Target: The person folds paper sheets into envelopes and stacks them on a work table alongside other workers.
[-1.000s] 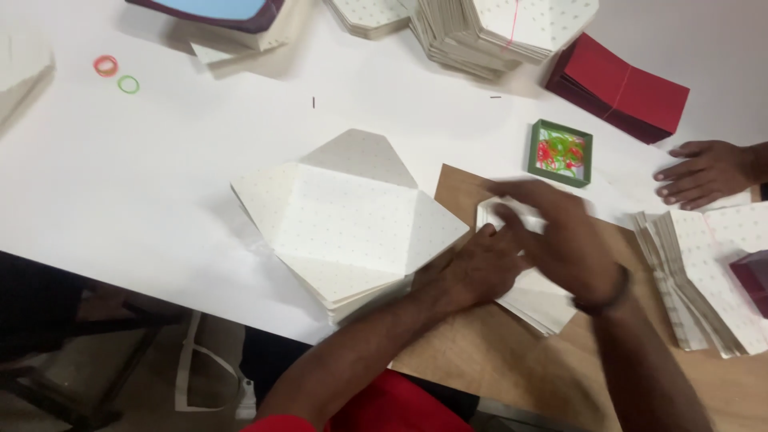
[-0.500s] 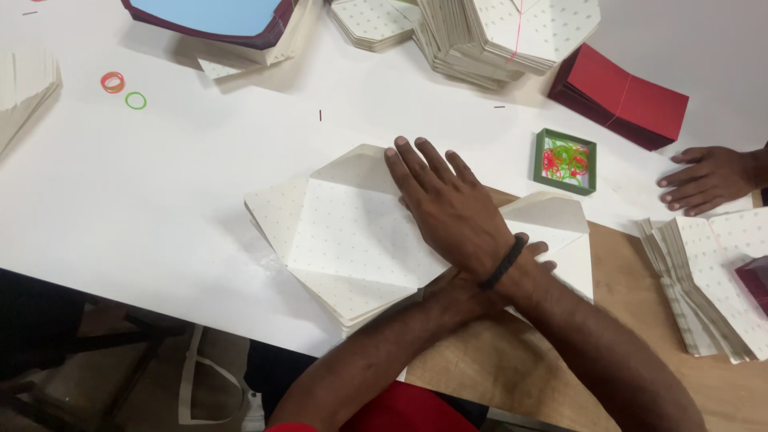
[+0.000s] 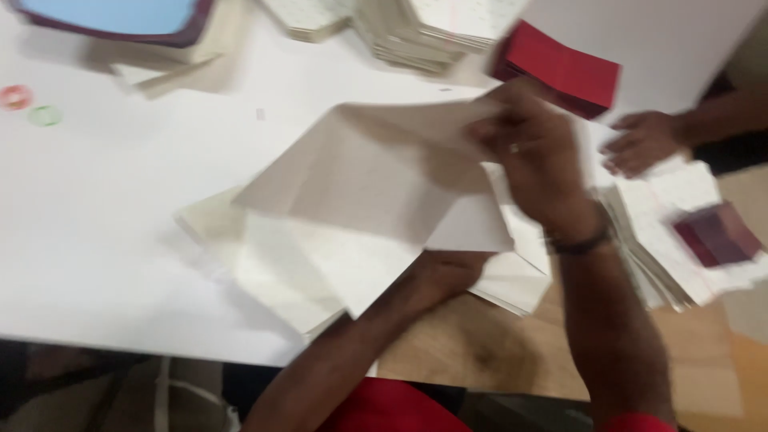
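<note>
My right hand (image 3: pixel 532 152), with a dark band on its wrist, grips the upper right corner of a large cream unfolded envelope sheet (image 3: pixel 376 176) and holds it lifted and tilted above a stack of similar cream sheets (image 3: pixel 280 272). My left hand (image 3: pixel 444 272) reaches under the lifted sheet at its lower edge. Its fingers are hidden by the paper, so its grip cannot be made out. The picture is blurred by motion.
Another person's hand (image 3: pixel 640 140) rests at the right near a fanned stack of cream sheets (image 3: pixel 656 240) with a maroon card (image 3: pixel 716 236). Red cards (image 3: pixel 560 68), more cream stacks (image 3: pixel 432 32), a blue-topped box (image 3: pixel 112 16) and two small rings (image 3: pixel 46 116) lie farther back. A wooden board (image 3: pixel 480 352) is near me.
My right hand lay flat on the stack half a second ago; it has now swung to the right and up, lifting one cream sheet off the stack. The camera has moved closer.
</note>
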